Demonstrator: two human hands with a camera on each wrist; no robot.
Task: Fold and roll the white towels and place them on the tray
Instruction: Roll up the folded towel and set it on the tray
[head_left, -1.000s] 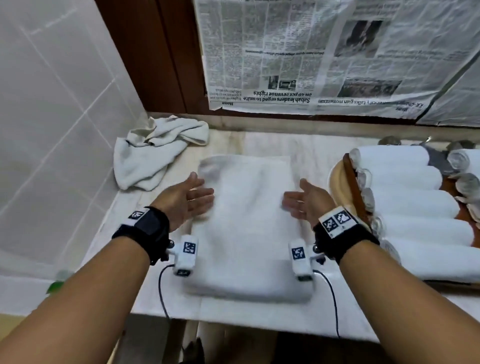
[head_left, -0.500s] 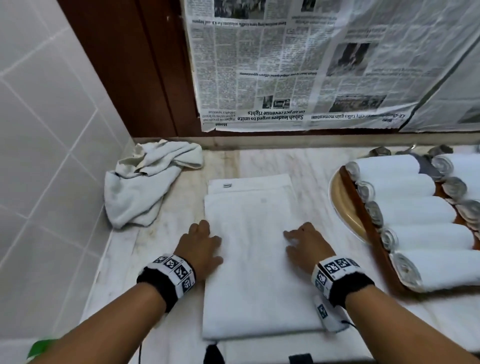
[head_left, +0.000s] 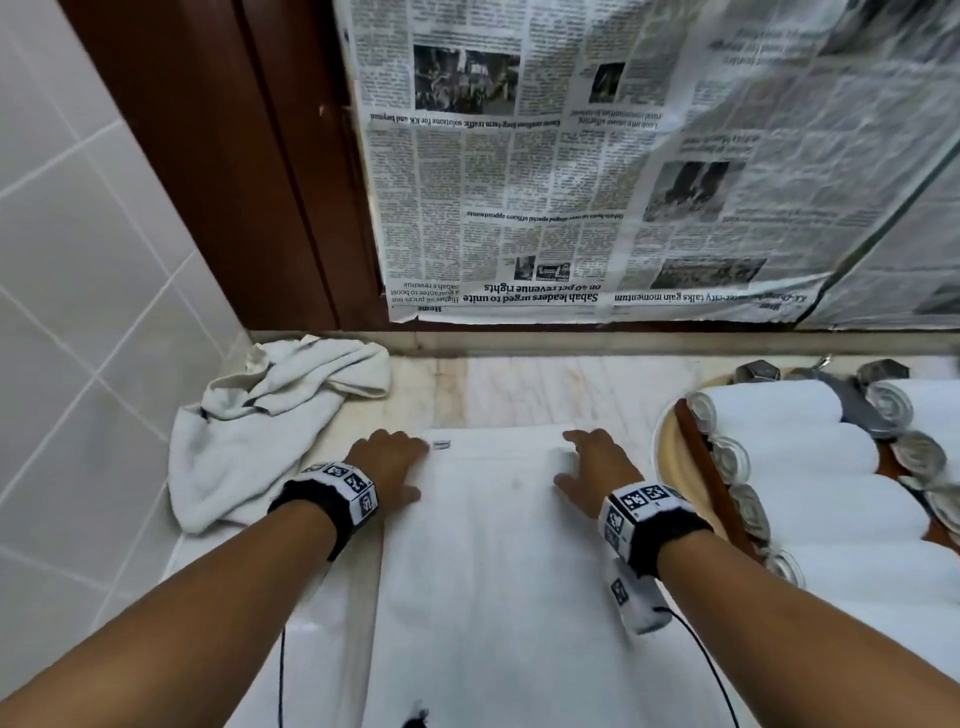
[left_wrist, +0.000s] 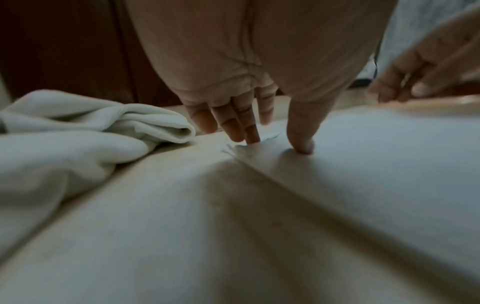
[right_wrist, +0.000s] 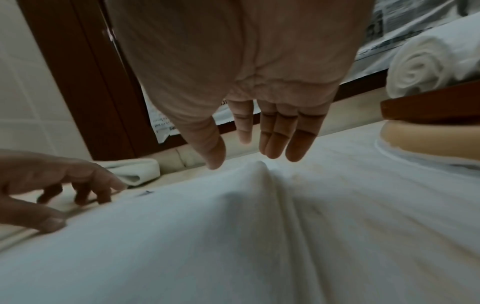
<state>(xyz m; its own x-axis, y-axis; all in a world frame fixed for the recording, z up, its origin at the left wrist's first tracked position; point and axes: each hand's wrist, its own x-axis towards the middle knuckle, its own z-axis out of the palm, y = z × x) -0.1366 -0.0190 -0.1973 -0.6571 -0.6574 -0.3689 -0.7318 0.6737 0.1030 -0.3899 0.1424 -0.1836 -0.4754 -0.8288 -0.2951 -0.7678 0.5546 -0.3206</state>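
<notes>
A folded white towel (head_left: 498, 571) lies flat on the marble counter (head_left: 519, 389), its long side running away from me. My left hand (head_left: 415, 467) rests on its far left corner beside a small label (head_left: 440, 445). The fingers (left_wrist: 246, 131) are straight and the thumb (left_wrist: 301, 144) presses the cloth. My right hand (head_left: 571, 460) is at the far right corner, its straight fingers (right_wrist: 275, 139) just above a raised ridge in the cloth (right_wrist: 259, 170). Several rolled white towels (head_left: 779, 410) lie side by side on the wooden tray (head_left: 698, 457) at the right.
A crumpled white towel (head_left: 260, 431) lies in the back left corner against the tiled wall (head_left: 78, 312). Newspaper (head_left: 623, 182) covers the pane behind the counter. The tray sits on a round beige plate (head_left: 666, 457), close to the flat towel's right edge.
Both hands have slid forward over the flat towel, from its middle to its far edge. The head view has moved closer and tilted up.
</notes>
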